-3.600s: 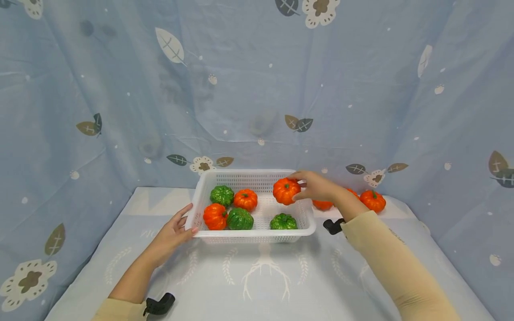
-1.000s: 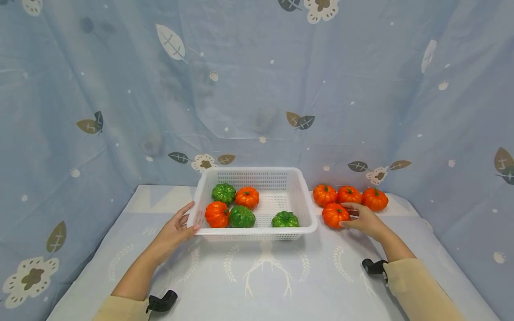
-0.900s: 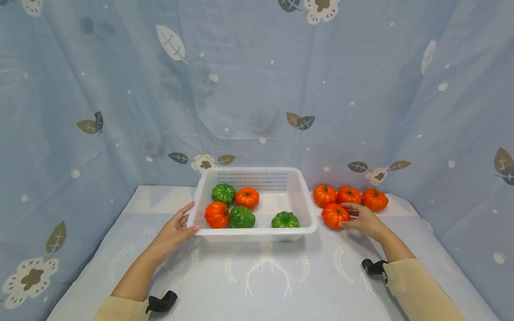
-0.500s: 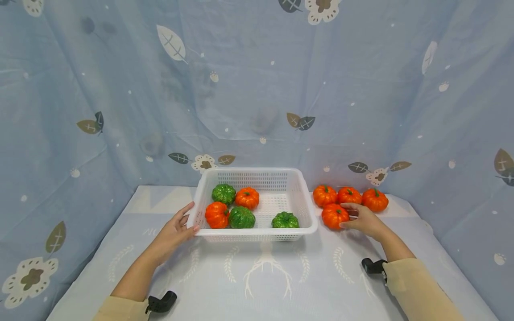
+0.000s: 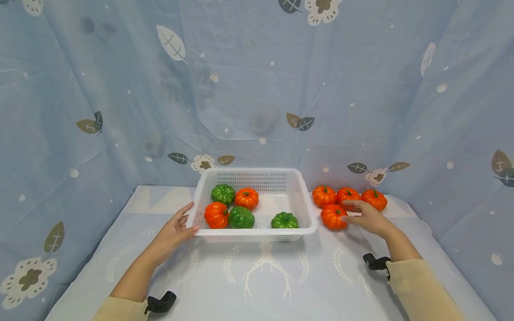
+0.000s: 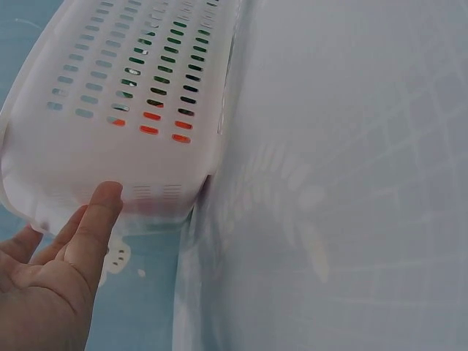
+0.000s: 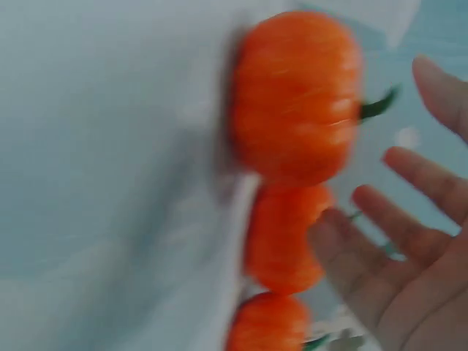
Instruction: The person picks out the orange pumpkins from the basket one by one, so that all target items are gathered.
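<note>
My left hand (image 5: 170,236) rests against the front left corner of a white plastic basket (image 5: 257,232); in the left wrist view its fairly straight fingers (image 6: 93,230) touch the slotted wall. Inside the basket are orange pumpkins (image 5: 246,198) and green pumpkins (image 5: 284,220), small and glossy. Right of the basket, an orange pumpkin (image 5: 332,217) sits in front of a row of others. Just right of it is my right hand (image 5: 369,218), with nothing in its grasp. In the right wrist view its fingers (image 7: 431,183) are spread apart, beside a blurred orange pumpkin (image 7: 296,99).
Three orange pumpkins (image 5: 323,196) line the back edge of the cloth-covered table (image 5: 257,285), right of the basket. A patterned blue curtain (image 5: 249,89) hangs close behind. Black wrist cameras (image 5: 160,303) sit on both sleeves.
Earlier my right hand held an orange pumpkin over the basket; that pumpkin now stands on the table in front of the row. The hand has let go and drawn slightly right. Left hand unmoved.
</note>
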A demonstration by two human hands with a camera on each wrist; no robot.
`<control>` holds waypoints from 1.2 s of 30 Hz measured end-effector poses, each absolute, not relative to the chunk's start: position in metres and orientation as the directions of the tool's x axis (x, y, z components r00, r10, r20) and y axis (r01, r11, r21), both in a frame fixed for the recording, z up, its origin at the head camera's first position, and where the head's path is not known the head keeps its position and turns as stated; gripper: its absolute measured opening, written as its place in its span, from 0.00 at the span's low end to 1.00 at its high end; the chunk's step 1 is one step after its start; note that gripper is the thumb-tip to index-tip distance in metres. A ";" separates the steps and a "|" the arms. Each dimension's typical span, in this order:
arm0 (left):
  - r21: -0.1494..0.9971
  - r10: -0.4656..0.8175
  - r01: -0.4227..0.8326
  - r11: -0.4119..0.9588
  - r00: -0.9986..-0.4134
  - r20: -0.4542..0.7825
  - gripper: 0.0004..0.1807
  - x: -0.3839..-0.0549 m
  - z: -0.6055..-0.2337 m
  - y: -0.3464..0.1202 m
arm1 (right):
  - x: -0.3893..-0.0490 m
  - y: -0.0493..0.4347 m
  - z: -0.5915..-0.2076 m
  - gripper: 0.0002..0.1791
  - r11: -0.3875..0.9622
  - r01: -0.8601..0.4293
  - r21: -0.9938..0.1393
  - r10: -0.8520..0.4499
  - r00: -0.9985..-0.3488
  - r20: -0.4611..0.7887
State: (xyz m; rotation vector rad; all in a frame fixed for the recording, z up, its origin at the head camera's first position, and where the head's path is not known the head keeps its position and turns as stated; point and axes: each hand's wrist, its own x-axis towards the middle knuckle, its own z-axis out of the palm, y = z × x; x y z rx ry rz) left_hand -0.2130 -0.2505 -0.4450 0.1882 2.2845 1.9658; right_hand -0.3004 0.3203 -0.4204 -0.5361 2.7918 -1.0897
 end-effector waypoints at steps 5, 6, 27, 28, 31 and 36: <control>0.987 0.166 0.016 0.160 -0.986 -0.011 0.48 -0.213 -0.444 -0.250 | -0.291 0.308 -0.391 0.37 0.734 -0.253 -0.630 -0.341 -0.940 -0.020; 0.987 0.167 0.015 0.161 -0.986 -0.012 0.48 -0.213 -0.445 -0.251 | -0.290 0.305 -0.386 0.37 0.740 -0.252 -0.623 -0.341 -0.940 -0.025; 0.981 0.146 0.011 0.193 -0.989 -0.017 0.47 -0.214 -0.450 -0.250 | -0.300 0.221 -0.320 0.32 0.731 -0.403 -0.550 -0.469 -0.883 0.022; 0.980 0.153 0.016 0.198 -0.988 -0.014 0.48 -0.214 -0.449 -0.250 | -0.301 0.216 -0.318 0.32 0.731 -0.396 -0.555 -0.468 -0.883 0.014; 0.979 0.142 0.012 0.202 -0.990 -0.017 0.47 -0.214 -0.449 -0.250 | -0.307 0.199 -0.314 0.33 0.724 -0.403 -0.561 -0.485 -0.875 0.002; 0.978 0.137 0.007 0.208 -0.990 -0.022 0.47 -0.214 -0.449 -0.250 | -0.323 0.170 -0.314 0.31 0.700 -0.470 -0.538 -0.553 -0.833 0.008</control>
